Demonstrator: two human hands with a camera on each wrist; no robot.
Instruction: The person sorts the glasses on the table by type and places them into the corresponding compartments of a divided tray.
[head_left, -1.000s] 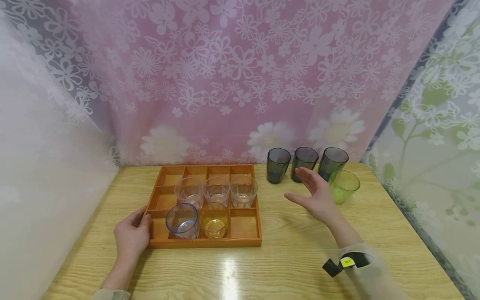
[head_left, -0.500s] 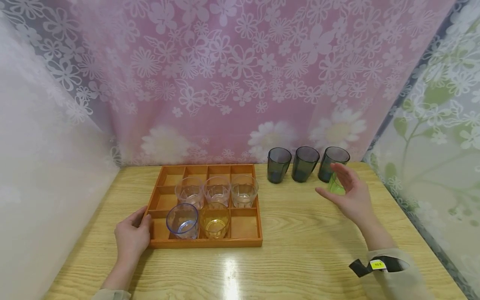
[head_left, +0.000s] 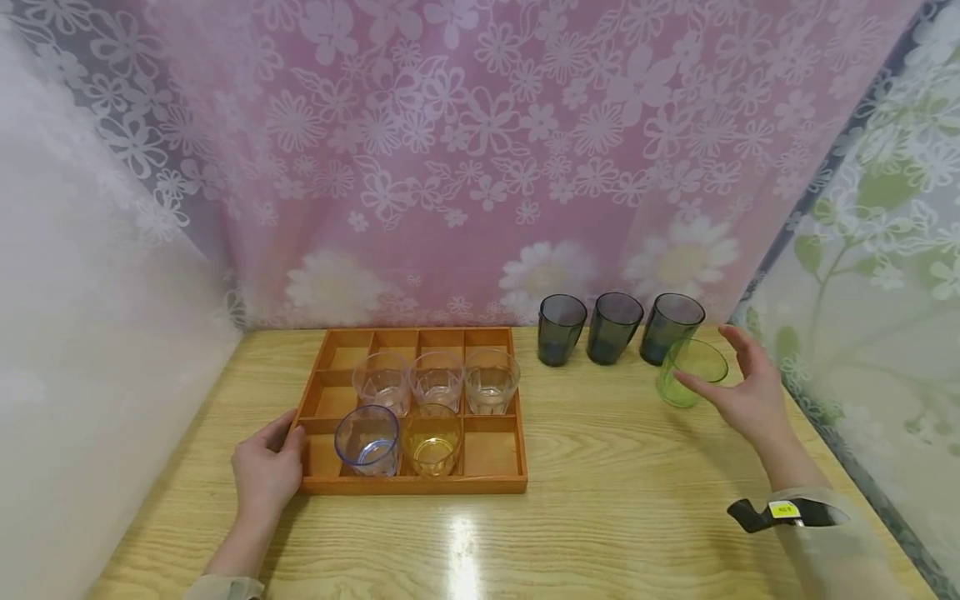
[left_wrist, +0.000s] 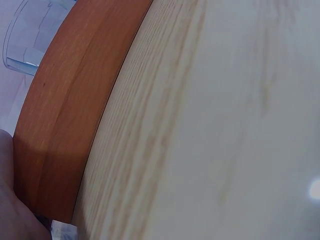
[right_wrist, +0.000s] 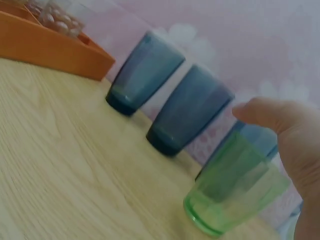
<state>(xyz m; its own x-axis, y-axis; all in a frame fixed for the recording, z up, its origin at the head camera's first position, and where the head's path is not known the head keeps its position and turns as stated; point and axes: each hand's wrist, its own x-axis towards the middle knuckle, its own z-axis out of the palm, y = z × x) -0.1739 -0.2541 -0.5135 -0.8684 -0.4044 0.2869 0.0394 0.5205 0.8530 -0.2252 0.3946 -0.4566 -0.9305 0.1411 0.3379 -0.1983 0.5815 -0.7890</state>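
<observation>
My left hand [head_left: 267,458] grips the left side of a wooden compartment tray [head_left: 412,486], its thumb near the top of the wall. In the left wrist view, part of that hand [left_wrist: 15,210] shows against the tray's corner [left_wrist: 70,115]. In the tray stand several clear glasses, a blue-rimmed glass [head_left: 367,442] and a yellow glass [head_left: 432,442]. My right hand [head_left: 757,404] is spread at a green glass [head_left: 690,387], thumb in front of it and fingers to its right. In the right wrist view, a digit is above the green glass [right_wrist: 220,200], seemingly apart from it.
Three dark grey glasses, the left one [head_left: 561,329], the middle one [head_left: 615,327] and the right one [head_left: 667,329], stand in a row at the back. The green glass is just in front of the right one. A flowered curtain [head_left: 450,208] hangs behind the wood-grain table [head_left: 585,517].
My right hand has moved rightward, past the dark glasses to the green glass, its fingers spread throughout. The left hand and the tray have stayed in place.
</observation>
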